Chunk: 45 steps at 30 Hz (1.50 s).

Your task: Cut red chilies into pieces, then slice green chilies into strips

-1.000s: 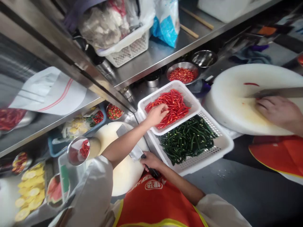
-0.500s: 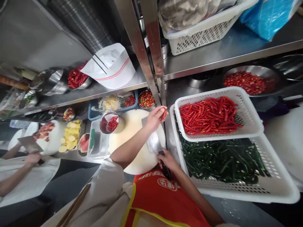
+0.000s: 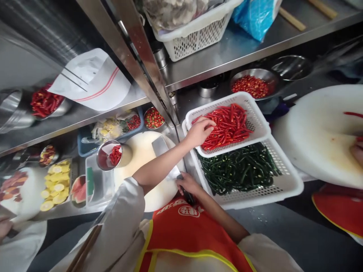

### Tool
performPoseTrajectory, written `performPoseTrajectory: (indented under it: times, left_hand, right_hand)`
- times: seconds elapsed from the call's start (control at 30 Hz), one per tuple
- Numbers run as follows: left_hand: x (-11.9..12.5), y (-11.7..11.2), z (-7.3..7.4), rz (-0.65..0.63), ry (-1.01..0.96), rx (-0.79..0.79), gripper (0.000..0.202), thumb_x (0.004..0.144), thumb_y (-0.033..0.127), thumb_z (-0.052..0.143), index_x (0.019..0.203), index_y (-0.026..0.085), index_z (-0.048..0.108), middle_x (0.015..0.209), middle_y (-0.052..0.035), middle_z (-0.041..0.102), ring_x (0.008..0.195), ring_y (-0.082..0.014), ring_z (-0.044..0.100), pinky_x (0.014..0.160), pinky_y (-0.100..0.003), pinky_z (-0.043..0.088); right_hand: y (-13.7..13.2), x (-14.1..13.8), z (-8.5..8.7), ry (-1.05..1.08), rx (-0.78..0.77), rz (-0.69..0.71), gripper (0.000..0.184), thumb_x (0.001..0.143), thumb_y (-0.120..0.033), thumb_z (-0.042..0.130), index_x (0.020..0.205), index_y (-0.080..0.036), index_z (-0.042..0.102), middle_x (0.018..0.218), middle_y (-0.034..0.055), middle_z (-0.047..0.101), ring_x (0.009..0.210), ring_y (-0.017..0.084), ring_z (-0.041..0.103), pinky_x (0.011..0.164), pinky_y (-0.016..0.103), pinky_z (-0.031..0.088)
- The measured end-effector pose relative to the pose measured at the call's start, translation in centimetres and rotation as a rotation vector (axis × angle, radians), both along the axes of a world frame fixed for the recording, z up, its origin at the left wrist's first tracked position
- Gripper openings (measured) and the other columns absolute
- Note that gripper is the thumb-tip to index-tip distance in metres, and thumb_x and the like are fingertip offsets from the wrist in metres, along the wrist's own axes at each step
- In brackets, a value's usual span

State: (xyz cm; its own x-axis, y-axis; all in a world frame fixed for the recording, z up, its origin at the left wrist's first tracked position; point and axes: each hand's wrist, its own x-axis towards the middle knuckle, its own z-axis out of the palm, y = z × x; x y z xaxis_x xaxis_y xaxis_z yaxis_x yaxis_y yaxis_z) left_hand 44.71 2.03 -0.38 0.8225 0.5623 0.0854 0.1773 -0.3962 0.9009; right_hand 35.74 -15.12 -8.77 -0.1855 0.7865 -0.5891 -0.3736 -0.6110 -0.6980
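My left hand (image 3: 202, 131) is in the upper white basket, its fingers curled into the pile of long red chilies (image 3: 231, 124). The fingertips close round some chilies, though the palm side is hidden. My right hand (image 3: 187, 185) grips the black handle of a cleaver (image 3: 163, 149). Its broad blade lies flat on a round, pale chopping board (image 3: 136, 151), partly covered by my left forearm. On the board's left side, a steel pot (image 3: 103, 156) with cut red chilies in it leans toward me.
Below the red chilies, a larger white basket (image 3: 295, 185) holds green chilies (image 3: 241, 170). A steel post (image 3: 153, 71) rises behind the board. Co-workers stand on both sides; one hand (image 3: 357, 151) is at another round board (image 3: 317, 128). Yellow slices (image 3: 56, 181) are at left.
My left hand has moved right from above the board, with something red in it, into the red chili basket. The view has turned right. My right hand stays on the cleaver.
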Motion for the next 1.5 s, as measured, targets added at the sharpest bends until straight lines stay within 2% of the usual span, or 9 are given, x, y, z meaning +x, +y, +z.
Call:
performPoseTrajectory:
  times: [0.1, 0.27, 0.4, 0.53, 0.7, 0.93, 1.17, 1.37, 1.5]
  left_hand:
    - [2.0, -0.2, -0.4, -0.108, 0.189, 0.323, 0.017, 0.087, 0.012, 0.053, 0.094, 0.019, 0.067, 0.110, -0.0079, 0.059, 0.109, -0.0231, 0.055, 0.102, -0.038, 0.041]
    - [2.8, -1.6, -1.3, -0.522, 0.684, 0.366, 0.015, 0.078, 0.013, 0.063, 0.091, 0.020, 0.068, 0.095, -0.0098, 0.064, 0.093, -0.0270, 0.063, 0.084, -0.037, 0.049]
    - [3.2, -3.5, -1.8, -0.390, 0.782, 0.355, 0.042, 0.081, 0.010, 0.060, 0.123, 0.016, 0.059, 0.117, -0.0207, 0.056, 0.103, -0.0350, 0.063, 0.088, -0.047, 0.048]
    - [4.0, -4.8, -1.9, -0.313, 0.908, 0.466, 0.041, 0.091, 0.011, 0.045, 0.131, 0.017, 0.053, 0.131, -0.0229, 0.046, 0.115, -0.0383, 0.056, 0.089, -0.057, 0.048]
    - [4.3, -5.1, -2.3, -0.402, 1.009, 0.694, 0.046, 0.095, 0.010, 0.032, 0.137, 0.020, 0.046, 0.140, -0.0204, 0.036, 0.118, -0.0363, 0.054, 0.081, -0.051, 0.055]
    - [3.4, -4.5, -2.6, -0.398, 0.884, 0.749, 0.041, 0.094, 0.011, 0.035, 0.131, 0.020, 0.048, 0.127, -0.0159, 0.047, 0.104, -0.0286, 0.063, 0.082, -0.045, 0.054]
    - [4.1, -2.0, -2.0, -0.343, 0.717, 0.400, 0.043, 0.081, 0.013, 0.055, 0.123, 0.022, 0.052, 0.117, -0.0094, 0.060, 0.098, -0.0260, 0.064, 0.083, -0.038, 0.051]
    - [3.8, 1.0, 0.0, -0.295, 0.377, -0.263, 0.045, 0.066, 0.011, 0.067, 0.109, 0.019, 0.056, 0.087, 0.0022, 0.061, 0.077, -0.0145, 0.061, 0.074, -0.026, 0.050]
    - [2.6, 1.4, 0.4, -0.230, 0.114, -0.707, 0.053, 0.064, 0.010, 0.066, 0.113, 0.021, 0.051, 0.089, 0.0026, 0.062, 0.071, -0.0120, 0.062, 0.075, -0.028, 0.053]
  right_hand:
    - [0.0, 0.0, -0.2, 0.013, 0.010, -0.010, 0.010, 0.070, -0.025, 0.053, 0.076, -0.021, 0.047, 0.049, -0.0088, 0.055, 0.034, 0.009, 0.048, 0.036, 0.020, 0.035]
    - [0.1, 0.1, -0.2, 0.019, 0.023, -0.033, 0.009, 0.069, -0.022, 0.054, 0.075, -0.021, 0.047, 0.048, -0.0090, 0.054, 0.033, 0.009, 0.047, 0.035, 0.020, 0.035]
    - [0.1, 0.2, -0.1, 0.020, 0.031, -0.041, 0.009, 0.068, -0.018, 0.051, 0.076, -0.021, 0.048, 0.048, -0.0091, 0.055, 0.033, 0.009, 0.048, 0.034, 0.020, 0.035]
    - [0.1, 0.1, -0.4, 0.022, 0.032, -0.038, 0.013, 0.066, -0.017, 0.050, 0.078, -0.021, 0.050, 0.048, -0.0095, 0.055, 0.032, 0.009, 0.049, 0.034, 0.020, 0.036]
    - [0.1, -0.2, -1.0, 0.026, 0.027, -0.037, 0.013, 0.067, -0.017, 0.051, 0.079, -0.021, 0.049, 0.048, -0.0095, 0.056, 0.032, 0.010, 0.049, 0.034, 0.020, 0.035]
    - [0.1, -0.1, -0.6, 0.032, 0.038, -0.045, 0.012, 0.066, -0.018, 0.052, 0.077, -0.021, 0.048, 0.048, -0.0101, 0.055, 0.033, 0.009, 0.048, 0.035, 0.019, 0.036]
    - [0.1, -0.1, -0.8, 0.050, 0.018, -0.050, 0.011, 0.066, -0.019, 0.052, 0.076, -0.021, 0.046, 0.047, -0.0096, 0.055, 0.032, 0.008, 0.048, 0.034, 0.019, 0.036]
    - [0.1, -0.1, -0.6, 0.067, 0.009, -0.059, 0.010, 0.067, -0.019, 0.053, 0.074, -0.021, 0.046, 0.046, -0.0097, 0.053, 0.032, 0.009, 0.047, 0.034, 0.019, 0.035]
    - [0.1, 0.0, -0.5, 0.060, 0.010, -0.054, 0.010, 0.067, -0.019, 0.054, 0.073, -0.022, 0.046, 0.047, -0.0094, 0.054, 0.033, 0.009, 0.048, 0.034, 0.019, 0.035]
